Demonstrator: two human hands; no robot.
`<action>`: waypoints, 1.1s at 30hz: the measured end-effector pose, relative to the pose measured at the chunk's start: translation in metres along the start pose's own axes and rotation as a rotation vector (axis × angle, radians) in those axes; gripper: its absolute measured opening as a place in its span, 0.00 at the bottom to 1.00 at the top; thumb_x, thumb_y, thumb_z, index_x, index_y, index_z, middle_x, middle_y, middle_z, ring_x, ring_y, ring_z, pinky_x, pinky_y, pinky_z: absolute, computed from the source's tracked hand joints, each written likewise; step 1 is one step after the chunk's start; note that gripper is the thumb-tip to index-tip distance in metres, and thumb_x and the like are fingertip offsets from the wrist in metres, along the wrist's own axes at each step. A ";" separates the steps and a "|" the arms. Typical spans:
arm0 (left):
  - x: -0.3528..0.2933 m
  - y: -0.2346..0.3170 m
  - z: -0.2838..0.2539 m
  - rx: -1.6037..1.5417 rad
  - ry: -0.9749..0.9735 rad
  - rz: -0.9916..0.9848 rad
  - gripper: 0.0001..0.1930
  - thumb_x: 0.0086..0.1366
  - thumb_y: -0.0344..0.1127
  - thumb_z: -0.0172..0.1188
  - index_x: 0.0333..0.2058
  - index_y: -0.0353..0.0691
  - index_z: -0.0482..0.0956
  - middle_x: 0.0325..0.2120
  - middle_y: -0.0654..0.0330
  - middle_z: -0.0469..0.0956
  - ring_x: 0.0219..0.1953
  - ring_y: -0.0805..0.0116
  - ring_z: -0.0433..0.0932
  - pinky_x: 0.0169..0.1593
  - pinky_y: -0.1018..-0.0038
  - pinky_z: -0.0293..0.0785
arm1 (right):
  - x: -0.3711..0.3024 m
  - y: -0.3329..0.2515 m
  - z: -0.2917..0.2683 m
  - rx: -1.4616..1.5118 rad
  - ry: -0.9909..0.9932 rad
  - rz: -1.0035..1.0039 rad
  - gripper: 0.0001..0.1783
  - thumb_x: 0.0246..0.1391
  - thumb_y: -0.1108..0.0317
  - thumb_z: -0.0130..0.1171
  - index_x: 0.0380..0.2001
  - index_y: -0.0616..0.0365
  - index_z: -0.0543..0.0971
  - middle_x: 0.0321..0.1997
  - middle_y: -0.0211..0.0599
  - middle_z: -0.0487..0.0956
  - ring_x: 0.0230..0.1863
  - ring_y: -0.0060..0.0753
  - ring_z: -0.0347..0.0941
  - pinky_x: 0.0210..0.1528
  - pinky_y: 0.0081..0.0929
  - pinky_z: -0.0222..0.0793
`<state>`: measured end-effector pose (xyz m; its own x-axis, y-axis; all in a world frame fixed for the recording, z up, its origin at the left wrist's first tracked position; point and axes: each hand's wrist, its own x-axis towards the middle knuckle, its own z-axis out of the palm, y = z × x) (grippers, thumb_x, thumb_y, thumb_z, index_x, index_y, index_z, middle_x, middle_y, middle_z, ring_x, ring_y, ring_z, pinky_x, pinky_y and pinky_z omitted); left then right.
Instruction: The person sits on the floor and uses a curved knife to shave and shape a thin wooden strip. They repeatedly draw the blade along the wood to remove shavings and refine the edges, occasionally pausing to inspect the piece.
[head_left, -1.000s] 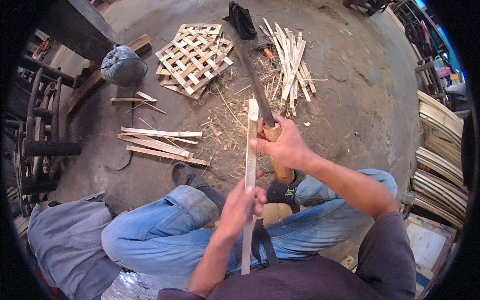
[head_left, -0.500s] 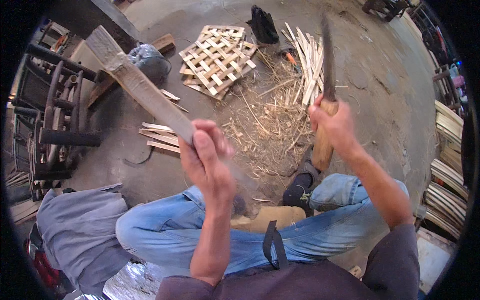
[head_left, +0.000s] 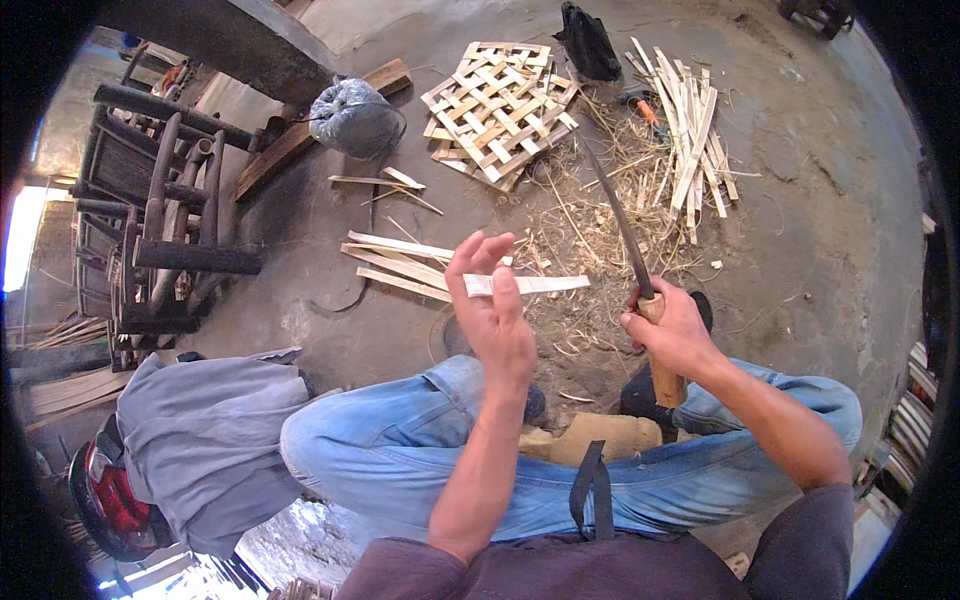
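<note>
Between thumb and fingers of my left hand (head_left: 492, 320) is a pale, flat bamboo strip (head_left: 548, 284), its free end pointing right toward the knife. My right hand (head_left: 678, 325) is wrapped round the wooden handle of a long, dark-bladed knife (head_left: 622, 225). The blade leans up and to the left, and it stands apart from the strip. Just beyond my left hand, several similar strips (head_left: 400, 275) lie on the floor.
A woven bamboo lattice (head_left: 500, 110) lies ahead, with a bundle of strips (head_left: 690, 140) to its right and shavings (head_left: 590, 230) nearer me. A stuffed plastic bag (head_left: 352, 118) and dark bamboo furniture (head_left: 195, 255) stand left. A grey cloth (head_left: 205, 430) hangs beside my left knee.
The strip in my left hand has swung from pointing up-left to lying nearly level, pointing right. The knife has tilted left from upright. My view has shifted left.
</note>
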<state>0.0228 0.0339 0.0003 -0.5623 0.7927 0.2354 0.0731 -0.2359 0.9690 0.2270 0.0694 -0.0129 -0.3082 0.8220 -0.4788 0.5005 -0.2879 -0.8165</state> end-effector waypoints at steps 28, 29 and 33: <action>-0.036 0.013 0.006 -0.391 -0.123 -0.164 0.32 0.72 0.41 0.51 0.68 0.41 0.48 0.53 0.52 0.69 0.56 0.65 0.68 0.59 0.63 0.63 | -0.015 -0.023 0.027 0.413 -0.077 -0.042 0.15 0.46 0.75 0.69 0.35 0.60 0.73 0.32 0.32 0.81 0.34 0.19 0.76 0.38 0.24 0.73; -0.041 0.003 0.003 -0.219 -0.208 -0.114 0.28 0.72 0.41 0.50 0.65 0.40 0.52 0.52 0.53 0.70 0.55 0.65 0.69 0.58 0.64 0.64 | -0.014 -0.026 0.024 0.475 -0.047 -0.038 0.15 0.46 0.75 0.69 0.35 0.60 0.73 0.31 0.32 0.81 0.34 0.19 0.76 0.38 0.23 0.73; -0.031 -0.003 0.012 0.006 -0.159 -0.062 0.14 0.74 0.42 0.47 0.51 0.40 0.64 0.42 0.56 0.74 0.44 0.68 0.74 0.49 0.70 0.72 | -0.006 -0.034 0.020 0.391 -0.016 -0.114 0.13 0.51 0.78 0.65 0.36 0.59 0.70 0.31 0.31 0.78 0.30 0.20 0.75 0.33 0.22 0.73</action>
<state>0.0496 0.0172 -0.0093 -0.4288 0.8845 0.1840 0.0477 -0.1813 0.9823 0.1960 0.0648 0.0111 -0.3583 0.8525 -0.3807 0.1179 -0.3632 -0.9242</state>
